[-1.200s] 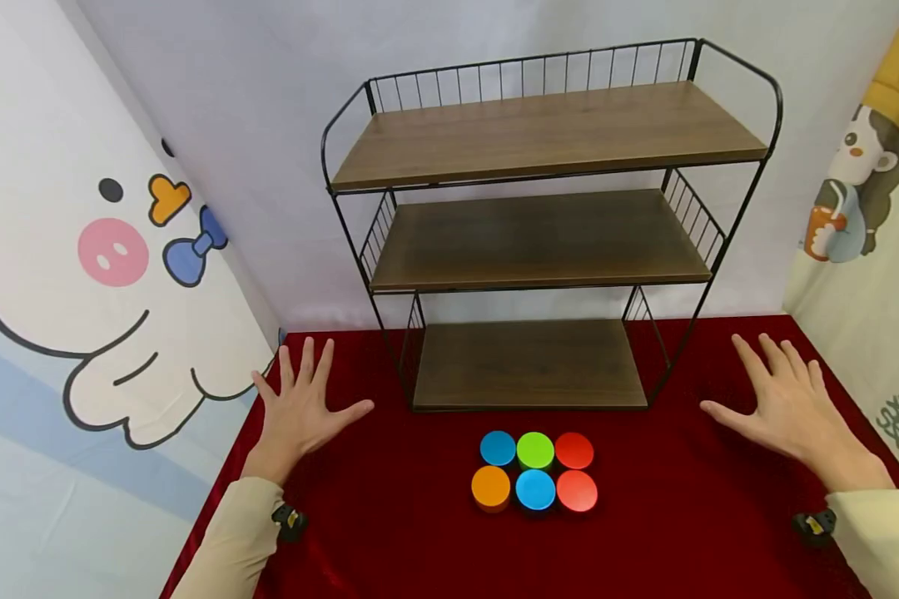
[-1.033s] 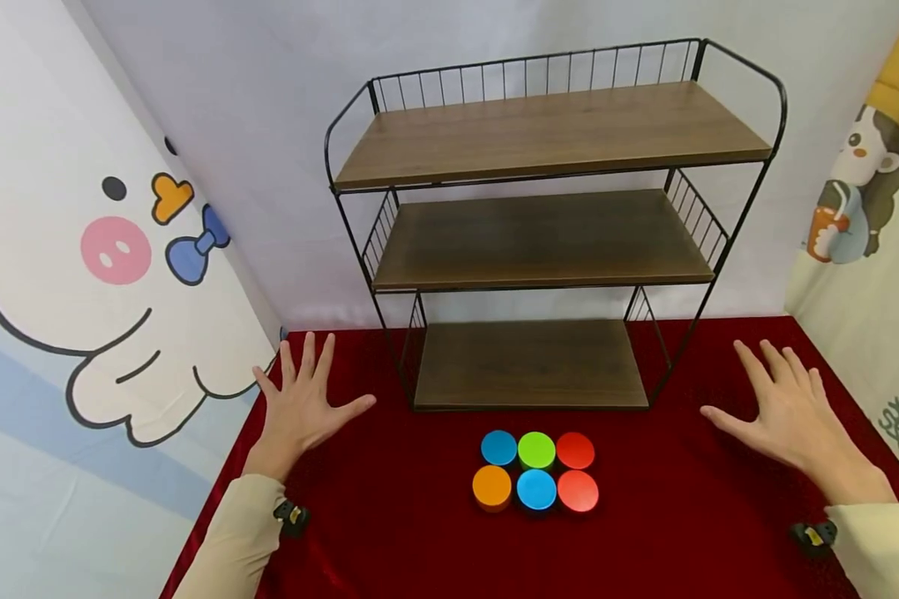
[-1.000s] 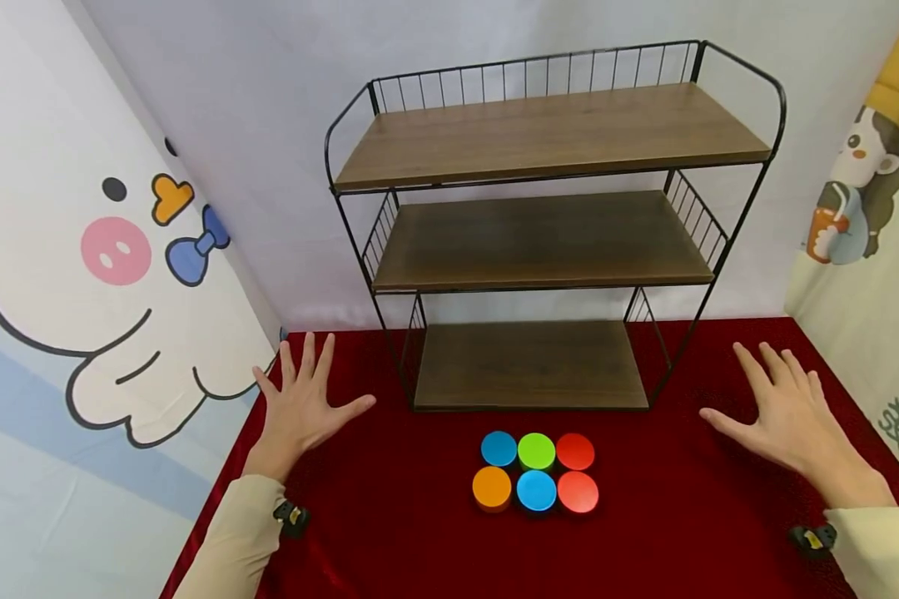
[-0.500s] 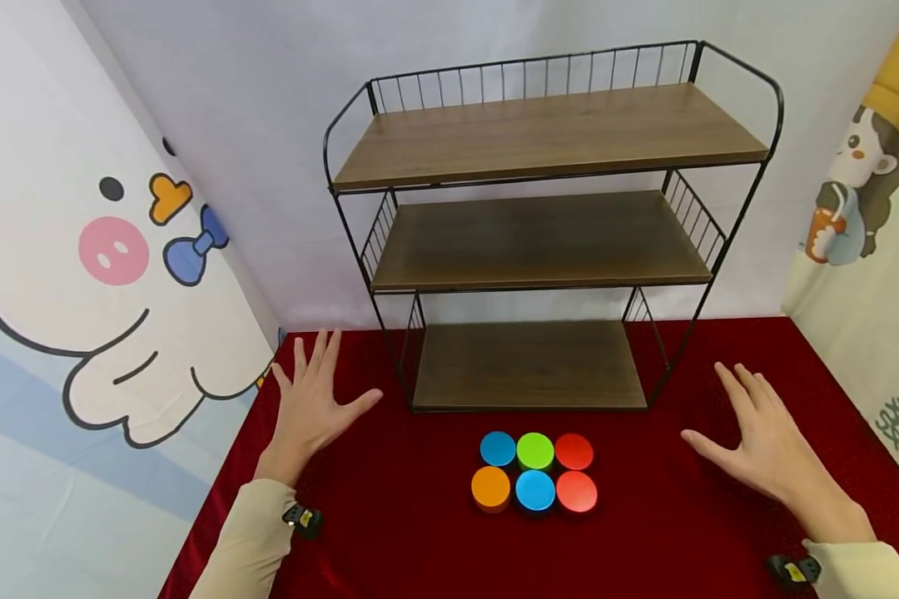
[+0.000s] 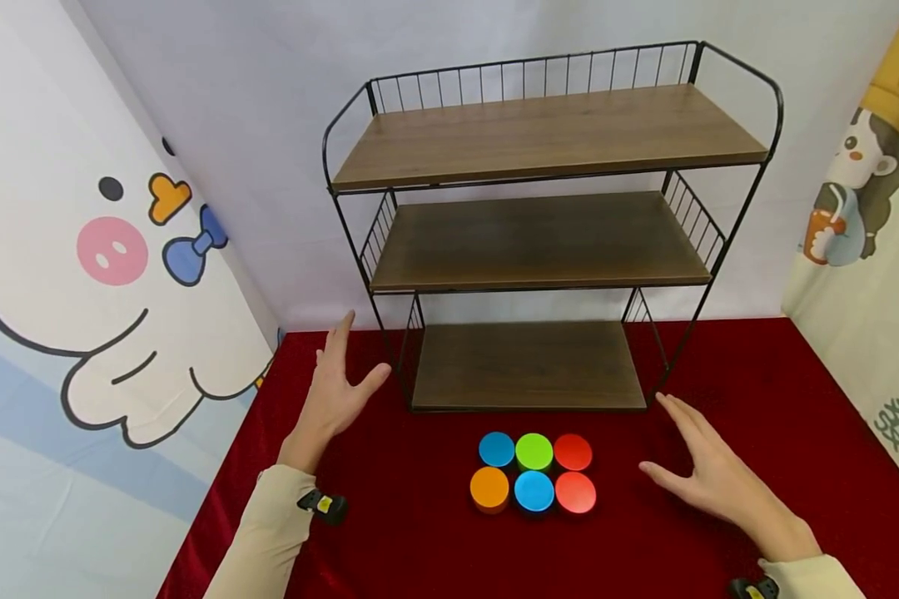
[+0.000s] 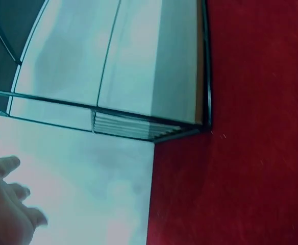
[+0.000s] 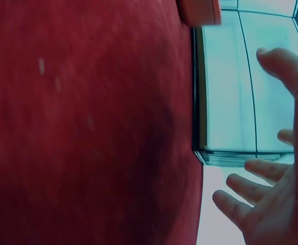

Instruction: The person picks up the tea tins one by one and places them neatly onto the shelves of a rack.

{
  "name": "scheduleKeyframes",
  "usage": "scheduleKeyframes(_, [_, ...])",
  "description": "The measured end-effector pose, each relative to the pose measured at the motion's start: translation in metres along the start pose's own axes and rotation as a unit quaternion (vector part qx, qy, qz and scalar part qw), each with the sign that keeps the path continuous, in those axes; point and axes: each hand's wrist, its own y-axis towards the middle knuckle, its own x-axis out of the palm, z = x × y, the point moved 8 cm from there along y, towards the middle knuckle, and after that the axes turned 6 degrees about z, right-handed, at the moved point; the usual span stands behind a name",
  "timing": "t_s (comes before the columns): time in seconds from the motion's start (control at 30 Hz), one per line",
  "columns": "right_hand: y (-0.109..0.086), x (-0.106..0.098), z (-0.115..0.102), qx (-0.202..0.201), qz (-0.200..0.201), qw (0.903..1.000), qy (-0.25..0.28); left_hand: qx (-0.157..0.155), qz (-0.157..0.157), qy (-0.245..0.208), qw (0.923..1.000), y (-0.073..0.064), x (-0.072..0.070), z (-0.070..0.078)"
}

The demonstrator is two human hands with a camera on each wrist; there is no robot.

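Note:
My left hand (image 5: 333, 395) hovers left of the shelf rack, thumb apart from its straight fingers, holding nothing. On the other side my right hand (image 5: 722, 478) is held above the cloth, fingers extended and also holding nothing. Between them, short round cylinders with flat tops stand in two rows: blue (image 5: 497, 449), green (image 5: 534, 452) and red (image 5: 573, 452) behind, orange (image 5: 489, 488), lighter blue (image 5: 533, 492) and lighter red (image 5: 575, 492) in front. The right hand is nearer to them; neither hand touches one. A red piece (image 7: 199, 12) shows at the top of the right wrist view.
A three-tier rack (image 5: 543, 241) with brown boards and a black wire frame stands behind the cylinders. Dark red cloth (image 5: 434, 549) covers the table. Printed fabric walls (image 5: 37, 416) enclose the left, back and right sides.
Both hands have moved inward, the right one farther, to the left and toward the cylinders. The left hand has shifted right and turned edge-on. The cylinders and rack stay put.

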Motion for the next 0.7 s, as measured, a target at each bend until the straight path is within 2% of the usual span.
scheduleKeyframes(0.2, [0.001,0.021,-0.015,-0.046,-0.006,0.9989,-0.007,0.017,0.007,-0.063,0.9978,0.01,0.005,0.015])
scheduleKeyframes(0.57, [0.009,0.054,-0.034,-0.084,-0.052,0.9951,0.005,0.032,0.011,-0.134,0.9904,0.02,0.017,0.028])
scheduleKeyframes(0.7, [0.013,0.062,-0.038,-0.083,-0.072,0.9939,0.015,0.023,0.021,-0.166,0.9856,0.021,0.017,0.034])
